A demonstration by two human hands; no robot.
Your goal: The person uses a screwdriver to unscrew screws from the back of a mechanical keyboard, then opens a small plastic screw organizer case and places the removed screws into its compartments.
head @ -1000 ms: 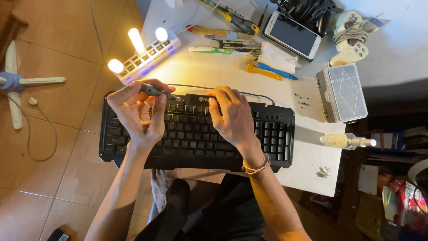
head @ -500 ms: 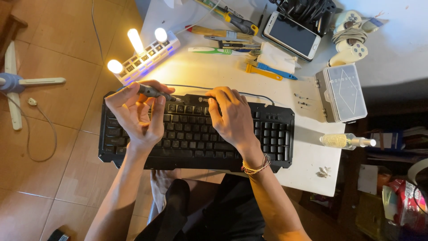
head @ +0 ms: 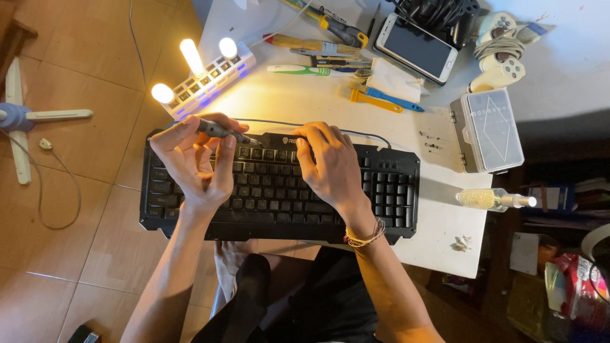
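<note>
A black keyboard [head: 387,197] lies across the near edge of a white table [head: 305,101], its left end hanging past the table over the floor. My left hand [head: 190,165] grips a slim grey screwdriver [head: 216,130], tip pointing right at the keyboard's top edge. My right hand [head: 327,168] rests flat on the upper middle keys, fingertips near the screwdriver tip. A thin black cable [head: 279,122] runs along the table just behind the keyboard.
A white power strip [head: 210,79] with three lit bulbs sits at the table's left edge. Behind lie hand tools [head: 330,28], a toothbrush [head: 298,70], brushes [head: 375,98], a phone [head: 416,47], a game controller [head: 502,54], a clear plastic case [head: 489,130], a small bottle [head: 492,199]. A fan base [head: 19,117] stands on the tiled floor.
Both hands stay on the keyboard. The left hand and screwdriver have shifted only slightly at the top edge.
</note>
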